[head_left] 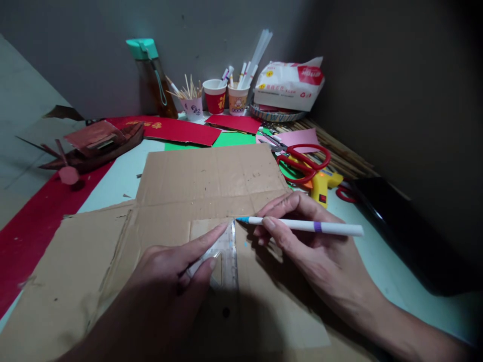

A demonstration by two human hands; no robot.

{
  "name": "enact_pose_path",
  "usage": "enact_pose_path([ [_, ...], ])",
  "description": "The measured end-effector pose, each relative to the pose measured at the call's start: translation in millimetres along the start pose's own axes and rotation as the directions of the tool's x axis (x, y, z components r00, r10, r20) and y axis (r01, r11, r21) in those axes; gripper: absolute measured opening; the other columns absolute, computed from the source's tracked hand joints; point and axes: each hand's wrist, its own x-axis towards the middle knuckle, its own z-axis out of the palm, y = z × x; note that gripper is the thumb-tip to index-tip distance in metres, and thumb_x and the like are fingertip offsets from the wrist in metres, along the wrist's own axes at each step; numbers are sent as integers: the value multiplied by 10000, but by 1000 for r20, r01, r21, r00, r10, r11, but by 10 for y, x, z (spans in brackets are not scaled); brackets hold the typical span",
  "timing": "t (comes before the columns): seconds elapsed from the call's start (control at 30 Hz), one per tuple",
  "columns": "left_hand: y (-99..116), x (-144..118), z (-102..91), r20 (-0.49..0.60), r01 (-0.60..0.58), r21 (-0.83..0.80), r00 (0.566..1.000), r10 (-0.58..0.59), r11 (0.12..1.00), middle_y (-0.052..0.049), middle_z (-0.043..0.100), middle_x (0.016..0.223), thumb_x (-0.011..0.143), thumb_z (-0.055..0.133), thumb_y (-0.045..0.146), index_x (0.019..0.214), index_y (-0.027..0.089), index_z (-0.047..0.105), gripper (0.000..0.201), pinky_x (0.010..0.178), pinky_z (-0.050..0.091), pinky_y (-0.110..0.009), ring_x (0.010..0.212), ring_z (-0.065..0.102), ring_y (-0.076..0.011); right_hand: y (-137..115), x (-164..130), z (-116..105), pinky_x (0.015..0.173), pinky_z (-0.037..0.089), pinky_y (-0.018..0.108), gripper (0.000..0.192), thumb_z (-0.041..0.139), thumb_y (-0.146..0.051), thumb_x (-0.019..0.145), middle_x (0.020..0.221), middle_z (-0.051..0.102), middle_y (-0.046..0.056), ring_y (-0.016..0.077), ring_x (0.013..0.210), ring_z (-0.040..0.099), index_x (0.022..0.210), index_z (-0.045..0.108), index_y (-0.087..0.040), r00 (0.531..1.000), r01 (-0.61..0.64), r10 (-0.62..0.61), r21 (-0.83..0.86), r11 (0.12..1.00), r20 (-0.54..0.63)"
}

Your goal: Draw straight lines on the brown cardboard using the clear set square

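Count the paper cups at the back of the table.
3. The pale cup holding wooden sticks stands on the left, the red cup in the middle, and the orange-printed cup holding pens on the right. More may be hidden behind the bottle.

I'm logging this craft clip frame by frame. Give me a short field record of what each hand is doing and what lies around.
left hand: left hand presses a clear set square flat on the cardboard
right hand: right hand holds a white pen, blue tip at the set square's top corner
surface: pale green table
nearby tools: red scissors, yellow glue gun
back row: paper cups of sticks and pens, bottle
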Motion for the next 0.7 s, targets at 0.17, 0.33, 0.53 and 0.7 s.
enact_pose_path([
  [0.17, -98, 42, -14, 28, -120, 44, 993, 118, 992, 101, 691, 1221, 940, 478, 361, 1371, 445, 512, 441, 657, 612, -211, 977, 743, -192, -3, 6, 4, 570, 521, 255, 148, 654, -325, 900, 749, 668, 23, 155, 664, 658, 827, 588, -215, 1000, -2, 2, -18, 1000, 3],
  [0.33, -144, 44, -29, 20, -167, 72, 986, 166, 983, 113, 685, 1236, 947, 491, 313, 1379, 445, 499, 451, 742, 595, -176, 974, 740, -144, 29, 0, 1, 622, 534, 250, 140, 673, -306, 903, 784, 677, 8, 145, 692, 678, 828, 594, -218, 1000, -5, 4, 53, 999, 14],
  [0.53, -47, 14, -5, -5, -91, 61, 996, 92, 994, 94, 758, 1108, 919, 476, 298, 1336, 407, 566, 440, 725, 585, -211, 777, 757, -133, 77, 0, 12, 654, 544, 295, 118, 669, -311, 913, 820, 679, 8, 162, 725, 677, 864, 602, -227, 1000, 16, -17, 37, 999, 14],
  [0.7, 35, -4, 17, -26, 59, 69, 998, -57, 996, 75, 747, 1147, 896, 489, 353, 1304, 440, 590, 429, 762, 573, -325, 907, 742, -222, 65, -5, 2, 593, 517, 273, 142, 656, -336, 918, 772, 690, 14, 157, 679, 669, 862, 599, -219, 999, 36, -36, -57, 998, 13],
])
